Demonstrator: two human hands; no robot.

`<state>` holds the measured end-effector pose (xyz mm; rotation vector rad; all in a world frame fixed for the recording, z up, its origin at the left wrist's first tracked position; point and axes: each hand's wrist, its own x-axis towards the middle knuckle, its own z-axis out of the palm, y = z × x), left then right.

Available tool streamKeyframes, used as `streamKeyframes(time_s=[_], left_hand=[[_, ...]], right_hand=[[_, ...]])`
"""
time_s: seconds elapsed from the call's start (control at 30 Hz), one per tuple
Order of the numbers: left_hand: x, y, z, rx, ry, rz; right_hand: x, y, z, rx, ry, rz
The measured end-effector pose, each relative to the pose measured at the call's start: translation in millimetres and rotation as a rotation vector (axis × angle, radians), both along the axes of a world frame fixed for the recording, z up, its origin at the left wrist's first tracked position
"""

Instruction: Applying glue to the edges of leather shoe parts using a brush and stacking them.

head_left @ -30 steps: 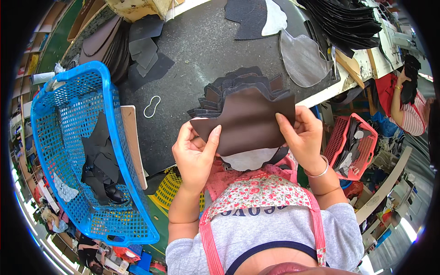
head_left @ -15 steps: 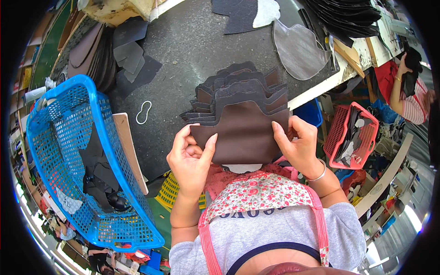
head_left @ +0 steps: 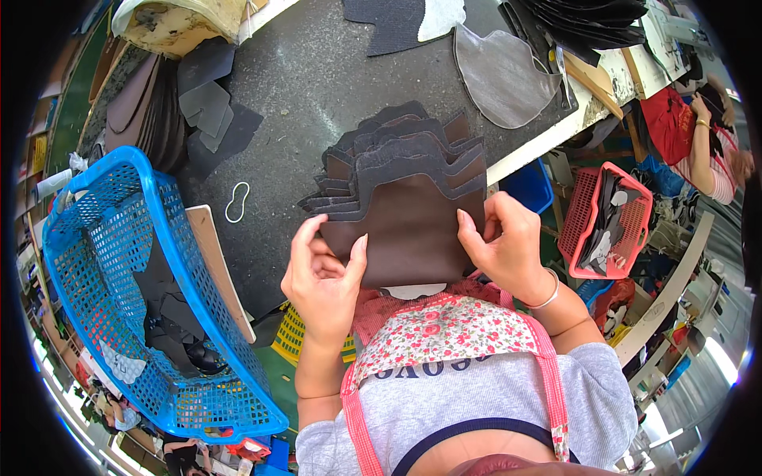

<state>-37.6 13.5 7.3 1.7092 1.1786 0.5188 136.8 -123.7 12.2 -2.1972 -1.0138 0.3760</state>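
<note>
Left hand (head_left: 324, 274) and right hand (head_left: 508, 247) apart, both touching smooth brown leather-like panel (head_left: 413, 230) between them, cannot tell if either grips it, fanned stack of dark cut panels (head_left: 405, 147) just beyond, blue perforated basket (head_left: 151, 193) leftward.

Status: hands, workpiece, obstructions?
Left hand, right hand at opposite sides of dark-brown leather-like sheet. Sheet overlaps fanned dark stack. Blue perforated basket left, apart from hands.
</note>
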Motion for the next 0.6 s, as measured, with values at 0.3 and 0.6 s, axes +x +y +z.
streamKeyframes(time_s=[0.3,0.6], left_hand=[[-13.5,9.4,8.0,0.406,-0.044,-0.793],[-15.0,10.5,-7.8,0.359,-0.092,-0.762]], right_hand=[[20.2,-19.1,11.2,0.271,0.091,0.464],[23.0,-9.5,6.7,0.086,0.165,0.801]])
